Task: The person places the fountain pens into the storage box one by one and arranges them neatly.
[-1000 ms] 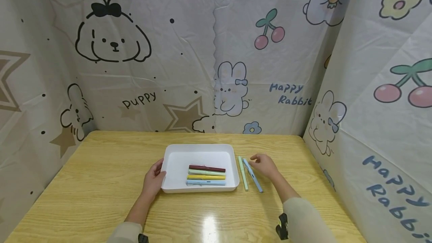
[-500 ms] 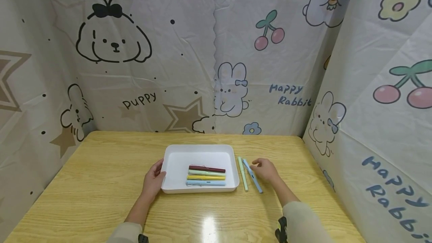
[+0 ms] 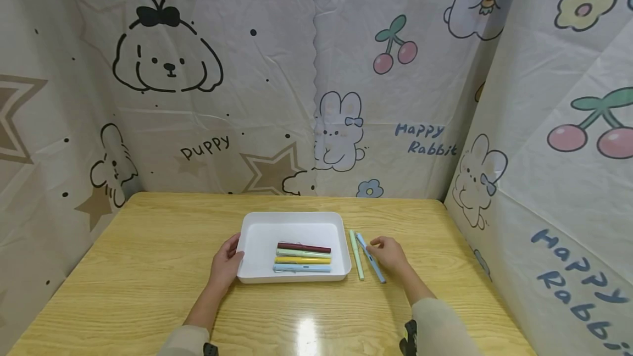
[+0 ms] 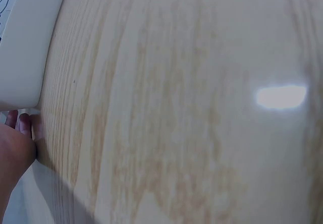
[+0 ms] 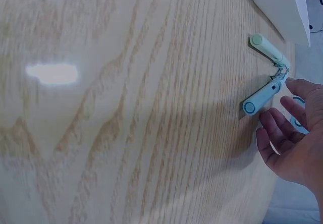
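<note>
A white tray [image 3: 292, 224] holds a row of pens: a dark red pen [image 3: 304, 247], a light green pen [image 3: 304, 254], a yellow pen [image 3: 303, 260] and a light blue pen [image 3: 301, 268]. My left hand [image 3: 225, 262] grips the tray's left side, thumb at the rim and fingers along the outer wall. To the tray's right, a second light green pen [image 3: 356, 255] and a second blue pen [image 3: 371, 258] lie on the table. My right hand [image 3: 390, 254] is over the blue pen's right side, fingers loosely bent, thumb and index fingertips right at the pen [image 5: 262, 98].
The wooden table [image 3: 163, 246] extends on both sides of the tray. Patterned cloth [image 3: 267, 98] hangs behind it, and another cloth wall [image 3: 559, 191] stands along its right side.
My right hand has come slightly nearer to me along the loose blue pen. The left hand, tray and pens stay where they were.
</note>
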`<state>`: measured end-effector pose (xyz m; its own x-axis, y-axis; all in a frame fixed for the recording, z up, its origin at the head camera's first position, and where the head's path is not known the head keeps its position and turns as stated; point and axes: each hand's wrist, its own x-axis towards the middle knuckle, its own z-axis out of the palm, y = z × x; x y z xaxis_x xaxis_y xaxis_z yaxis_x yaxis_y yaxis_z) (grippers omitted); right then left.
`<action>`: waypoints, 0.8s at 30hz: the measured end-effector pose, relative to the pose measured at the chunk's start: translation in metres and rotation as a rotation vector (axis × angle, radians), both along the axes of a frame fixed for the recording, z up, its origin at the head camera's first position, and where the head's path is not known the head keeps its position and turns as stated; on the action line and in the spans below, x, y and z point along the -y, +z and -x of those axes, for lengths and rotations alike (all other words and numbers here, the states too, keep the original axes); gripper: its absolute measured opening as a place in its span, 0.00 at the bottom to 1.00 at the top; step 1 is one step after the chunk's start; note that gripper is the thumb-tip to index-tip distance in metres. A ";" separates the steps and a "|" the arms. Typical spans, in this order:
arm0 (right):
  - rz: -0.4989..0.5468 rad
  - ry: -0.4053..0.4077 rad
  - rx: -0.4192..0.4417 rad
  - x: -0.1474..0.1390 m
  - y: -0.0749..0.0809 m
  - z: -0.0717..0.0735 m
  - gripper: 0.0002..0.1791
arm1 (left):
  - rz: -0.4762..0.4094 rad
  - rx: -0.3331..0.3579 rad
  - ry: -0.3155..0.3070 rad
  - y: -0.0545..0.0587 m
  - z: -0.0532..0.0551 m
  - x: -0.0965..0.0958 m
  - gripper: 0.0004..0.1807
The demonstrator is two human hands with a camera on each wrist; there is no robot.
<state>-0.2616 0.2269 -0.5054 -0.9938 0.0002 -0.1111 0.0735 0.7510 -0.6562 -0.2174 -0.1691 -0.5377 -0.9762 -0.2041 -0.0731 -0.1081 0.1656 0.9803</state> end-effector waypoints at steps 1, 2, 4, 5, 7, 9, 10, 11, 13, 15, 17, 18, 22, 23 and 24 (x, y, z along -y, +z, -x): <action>0.006 -0.005 0.002 0.000 -0.001 0.000 0.19 | 0.000 -0.001 0.000 0.000 0.000 0.000 0.26; 0.020 -0.016 0.011 0.001 -0.003 0.000 0.19 | 0.000 -0.001 0.000 0.000 0.000 0.000 0.26; 0.035 -0.026 0.012 0.002 -0.004 0.000 0.19 | -0.001 0.001 -0.001 0.000 0.000 0.000 0.26; 0.043 -0.030 0.015 0.002 -0.004 0.000 0.19 | -0.001 0.002 -0.001 -0.001 0.000 0.000 0.26; 0.048 -0.039 0.015 0.004 -0.004 0.000 0.19 | -0.003 0.005 -0.001 -0.001 0.000 0.000 0.26; 0.048 -0.045 0.015 0.006 -0.005 -0.001 0.19 | -0.004 0.007 -0.001 -0.001 0.000 0.000 0.26; 0.050 -0.052 0.018 0.007 -0.005 -0.001 0.19 | -0.006 0.008 -0.001 -0.001 0.000 0.000 0.27; 0.046 -0.057 0.017 0.008 -0.006 -0.002 0.18 | -0.007 0.009 -0.002 -0.001 0.000 0.000 0.27; 0.043 -0.065 0.018 0.009 -0.006 -0.003 0.18 | -0.009 0.009 -0.002 -0.001 0.000 0.000 0.27; 0.038 -0.070 0.017 0.010 -0.006 -0.003 0.18 | -0.010 0.006 -0.001 -0.001 0.000 0.000 0.27; 0.035 -0.071 0.012 0.010 -0.006 -0.003 0.19 | -0.009 0.005 0.002 -0.002 0.001 0.000 0.27; 0.034 -0.069 0.013 0.010 -0.007 -0.003 0.19 | -0.007 0.004 0.004 -0.002 0.001 0.000 0.27; 0.028 -0.067 0.013 0.009 -0.008 -0.002 0.19 | -0.003 0.004 0.010 -0.001 0.001 -0.001 0.27; 0.026 -0.065 0.014 0.009 -0.009 -0.002 0.19 | -0.003 0.005 0.011 -0.001 0.001 -0.001 0.27; 0.023 -0.065 0.014 0.009 -0.009 -0.001 0.19 | -0.003 0.006 0.011 -0.001 0.001 -0.001 0.27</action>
